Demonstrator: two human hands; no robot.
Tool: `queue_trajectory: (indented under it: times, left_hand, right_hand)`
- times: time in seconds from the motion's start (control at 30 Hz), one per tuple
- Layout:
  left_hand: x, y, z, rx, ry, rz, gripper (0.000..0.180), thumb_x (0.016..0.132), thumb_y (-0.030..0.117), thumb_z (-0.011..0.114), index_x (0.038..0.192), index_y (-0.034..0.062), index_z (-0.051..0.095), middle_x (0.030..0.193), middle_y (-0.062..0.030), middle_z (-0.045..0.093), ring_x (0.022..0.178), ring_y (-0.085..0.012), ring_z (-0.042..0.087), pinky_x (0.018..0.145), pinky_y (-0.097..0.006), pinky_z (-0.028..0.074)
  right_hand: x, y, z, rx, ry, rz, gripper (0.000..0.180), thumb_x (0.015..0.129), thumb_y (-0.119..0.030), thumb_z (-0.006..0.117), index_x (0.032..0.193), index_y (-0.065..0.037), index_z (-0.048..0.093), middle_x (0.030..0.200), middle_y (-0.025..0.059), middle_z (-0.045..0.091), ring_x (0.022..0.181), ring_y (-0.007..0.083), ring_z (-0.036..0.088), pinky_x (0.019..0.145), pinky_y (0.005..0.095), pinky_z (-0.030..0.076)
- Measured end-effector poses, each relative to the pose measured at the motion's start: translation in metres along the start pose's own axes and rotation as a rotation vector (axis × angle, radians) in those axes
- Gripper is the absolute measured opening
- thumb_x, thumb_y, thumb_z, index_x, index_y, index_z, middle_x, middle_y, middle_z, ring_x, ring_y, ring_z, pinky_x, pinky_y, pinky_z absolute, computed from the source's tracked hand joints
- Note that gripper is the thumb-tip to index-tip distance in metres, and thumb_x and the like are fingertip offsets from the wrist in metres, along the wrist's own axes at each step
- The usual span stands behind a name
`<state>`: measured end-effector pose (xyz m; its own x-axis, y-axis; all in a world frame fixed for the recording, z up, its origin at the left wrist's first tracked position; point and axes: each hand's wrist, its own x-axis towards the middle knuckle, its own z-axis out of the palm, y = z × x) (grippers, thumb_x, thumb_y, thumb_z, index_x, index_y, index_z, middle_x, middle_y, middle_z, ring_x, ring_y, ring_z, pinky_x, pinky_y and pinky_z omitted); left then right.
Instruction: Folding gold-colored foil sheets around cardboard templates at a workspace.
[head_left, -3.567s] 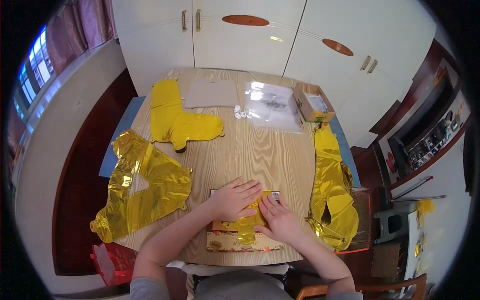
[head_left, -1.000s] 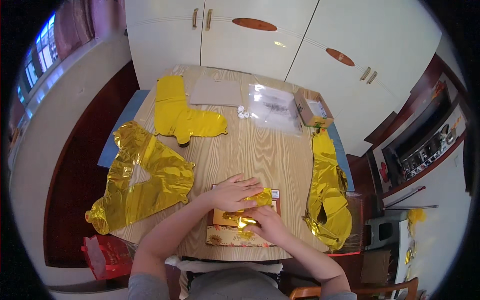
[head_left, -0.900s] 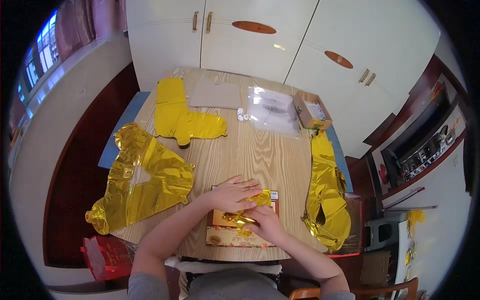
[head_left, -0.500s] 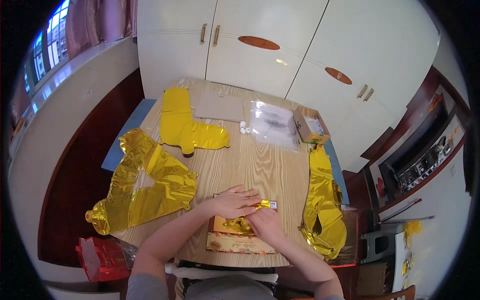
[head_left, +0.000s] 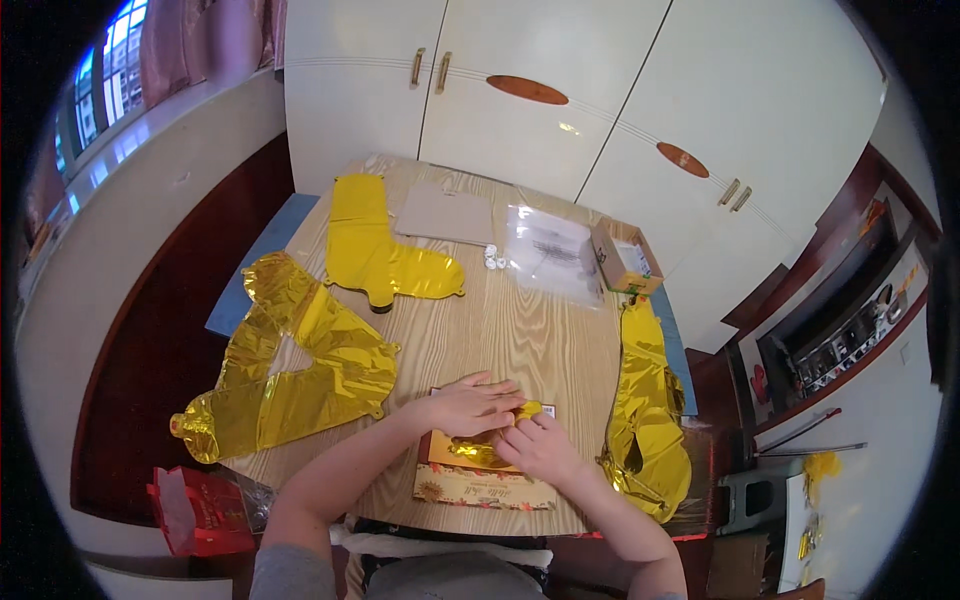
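Head view, looking down, shows us both hands meeting at the near edge of the wooden table [head_left: 520, 330]. Our left hand [head_left: 470, 405] lies palm down with its fingers spread flat over a small crumpled piece of gold foil [head_left: 478, 452], pressing it onto a flat orange and brown printed card [head_left: 480, 485] that sits at the table's front edge. Our right hand [head_left: 538, 448] is just beside it, touching the left fingertips; its fingers are curled together on the foil's right end, where a small gold tip [head_left: 532, 409] pokes out between the two hands. We cannot tell how firmly either hand pinches the foil.

To the left, a large gold foil balloon [head_left: 290, 375] lies deflated and hangs partly over the table's side. Farther back lies another flat gold balloon [head_left: 380, 255], next to a grey sheet [head_left: 445, 213]. A clear plastic bag [head_left: 550, 255] and a small open cardboard box [head_left: 625, 262] sit near the far right corner. A third crumpled gold balloon [head_left: 645, 410] runs along the right edge. A red bag [head_left: 195, 510] stands on the floor at lower left.
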<state>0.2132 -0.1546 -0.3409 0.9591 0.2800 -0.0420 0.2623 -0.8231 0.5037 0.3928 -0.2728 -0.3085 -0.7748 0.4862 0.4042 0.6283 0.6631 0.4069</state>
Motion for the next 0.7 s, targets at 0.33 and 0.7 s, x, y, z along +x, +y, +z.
queue_trajectory:
  times: [0.33, 0.7]
  left_hand:
    - [0.000, 0.000, 0.000, 0.028, -0.012, 0.002, 0.060, 0.103, 0.049, 0.028, 0.152, 0.0147, 0.032, 0.158, -0.0040, 0.031, 0.150, -0.0194, 0.017, 0.122, -0.045, 0.007]
    - [0.001, 0.000, -0.001, 0.028, -0.021, 0.010, 0.060, 0.103, 0.048, 0.029, 0.152, 0.0139, 0.032, 0.158, -0.0035, 0.030, 0.149, -0.0200, 0.017, 0.121, -0.046, 0.007]
  right_hand:
    - [0.005, -0.027, 0.012, 0.158, 0.041, 0.233, 0.024, 0.081, -0.037, 0.072, 0.088, -0.014, 0.064, 0.081, -0.0001, 0.056, 0.081, 0.0160, 0.055, 0.072, 0.0334, 0.042]
    - [0.008, -0.036, 0.024, 0.166, 0.082, 0.308, 0.014, 0.078, -0.024, 0.066, 0.086, -0.013, 0.065, 0.084, 0.0005, 0.059, 0.083, 0.0172, 0.056, 0.068, 0.0336, 0.039]
